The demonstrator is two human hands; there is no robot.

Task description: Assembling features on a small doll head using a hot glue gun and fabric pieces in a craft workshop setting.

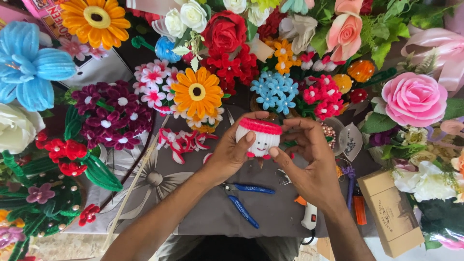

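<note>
I saw white fuzzy pot with red rim [261,137] at frame centre, upright, red rim at 12 o'clock. Left hand [231,153] clasped it from 9 o'clock, right hand [309,154] from 3 o'clock; both equally near. Blue-handled pliers [244,200] lay at 6 o'clock, untouched.

Counted: two hands, left hand [231,153] and right hand [309,159]; one white knitted figure [261,137] with red rim; one pair of blue-handled pliers [244,199]; one cardboard box [392,212]; two orange daisies, upper left [96,19] and centre [196,92].
</note>
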